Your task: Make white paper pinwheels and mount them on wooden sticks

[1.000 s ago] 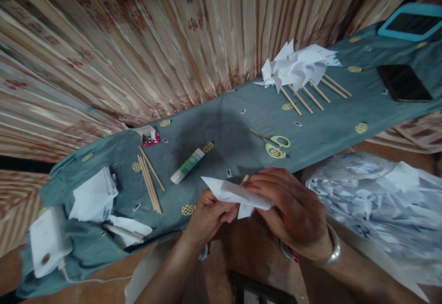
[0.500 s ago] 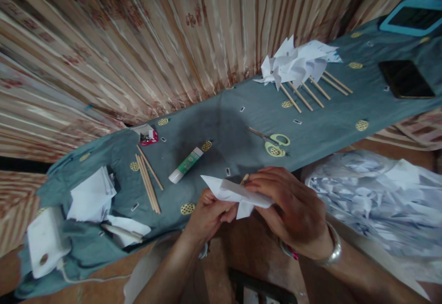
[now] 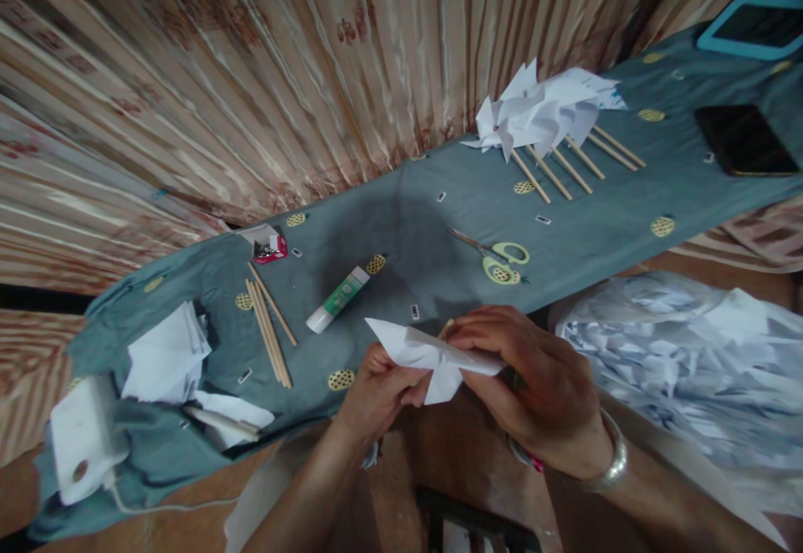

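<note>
A white paper pinwheel [image 3: 432, 355] is held between both hands in front of the table's near edge. My left hand [image 3: 384, 386] is closed on its left side, with the fingers partly behind the paper. My right hand [image 3: 533, 377] grips the right side, its fingers over the top and the thumb below. The tip of a wooden stick [image 3: 447, 329] shows just behind the paper by the right fingers; the rest of it is hidden. Beyond the hands lie a glue stick [image 3: 339, 299] and green-handled scissors [image 3: 493, 255].
Several finished pinwheels [image 3: 539, 114] lie at the back right, near a phone [image 3: 746, 140] and a blue-framed tablet [image 3: 756, 24]. Left are wooden sticks [image 3: 269, 331], a box of pins [image 3: 269, 247], stacked paper [image 3: 166, 354] and a white power strip [image 3: 86, 440]. A plastic bag of paper [image 3: 677, 369] sits right.
The right hand has shifted slightly right, and the pinwheel has turned a little, its lower blade showing more. The left hand stays nearly still.
</note>
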Action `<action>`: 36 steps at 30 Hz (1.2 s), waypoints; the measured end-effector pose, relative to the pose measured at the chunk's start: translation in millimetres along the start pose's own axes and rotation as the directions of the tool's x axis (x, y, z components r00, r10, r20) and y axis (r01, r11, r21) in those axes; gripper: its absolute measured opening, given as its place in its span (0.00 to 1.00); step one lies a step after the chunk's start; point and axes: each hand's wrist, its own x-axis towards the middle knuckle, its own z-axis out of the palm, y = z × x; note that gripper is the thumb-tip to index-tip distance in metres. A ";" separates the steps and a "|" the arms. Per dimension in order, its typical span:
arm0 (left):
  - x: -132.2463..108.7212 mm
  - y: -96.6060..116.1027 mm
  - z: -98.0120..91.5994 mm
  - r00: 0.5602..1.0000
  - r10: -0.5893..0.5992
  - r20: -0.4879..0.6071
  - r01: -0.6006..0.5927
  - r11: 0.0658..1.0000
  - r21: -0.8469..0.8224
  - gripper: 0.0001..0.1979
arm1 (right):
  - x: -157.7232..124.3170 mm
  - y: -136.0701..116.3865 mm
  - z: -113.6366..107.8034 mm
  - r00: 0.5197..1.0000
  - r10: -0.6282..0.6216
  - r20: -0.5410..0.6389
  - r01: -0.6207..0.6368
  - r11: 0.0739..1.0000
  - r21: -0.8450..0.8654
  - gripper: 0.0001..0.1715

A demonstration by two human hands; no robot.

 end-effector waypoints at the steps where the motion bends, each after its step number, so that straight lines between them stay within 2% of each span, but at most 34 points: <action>1: 0.0 0.1 -0.1 1.000 -0.004 -0.003 0.004 1.000 0.001 0.25 | 0.3 -0.8 -0.3 1.000 0.007 0.002 -0.007 1.000 0.009 0.09; 3: -0.1 0.2 -0.3 1.000 -0.011 -0.010 0.011 1.000 0.003 0.24 | 1.4 -3.4 -1.2 0.998 0.057 0.006 -0.057 0.998 0.033 0.07; 6: 0.0 -1.1 -1.6 1.000 -0.003 -0.009 0.003 1.000 0.010 0.21 | 3.8 -6.5 -2.2 0.969 0.245 0.023 -0.246 0.964 0.100 0.02; 9: 1.0 -4.9 -2.4 1.000 0.014 -0.009 -0.014 0.999 0.031 0.19 | 5.8 -1.9 -0.7 0.902 0.424 0.086 -0.432 0.871 0.235 0.04; 14: 3.5 -13.9 0.9 0.993 0.004 -0.115 -0.001 1.000 0.028 0.20 | 2.5 25.9 11.3 0.776 0.577 0.257 -0.626 0.651 0.429 0.12; 18: 4.0 -19.7 1.9 0.986 0.004 -0.169 -0.004 1.000 -0.004 0.19 | -4.5 44.9 25.8 0.681 0.622 0.387 -0.715 0.448 0.537 0.16; 22: 4.5 -22.9 -1.4 0.979 0.011 -0.203 -0.020 0.999 -0.039 0.18 | -6.0 50.0 38.2 0.637 0.640 0.429 -0.739 0.349 0.577 0.18; 28: 4.4 -26.0 -6.8 0.957 -0.011 -0.291 -0.023 0.993 -0.112 0.23 | -2.1 50.2 50.4 0.627 0.637 0.448 -0.739 0.304 0.601 0.21; 33: -0.4 -29.7 -8.4 0.952 0.043 -0.302 -0.087 0.987 -0.135 0.23 | 3.1 52.9 53.5 0.575 0.628 0.525 -0.803 0.312 0.507 0.26; 36: -7.8 -32.0 -8.5 0.942 0.065 -0.330 -0.140 0.968 -0.207 0.22 | 11.1 53.6 53.3 0.543 0.598 0.589 -0.838 0.337 0.430 0.27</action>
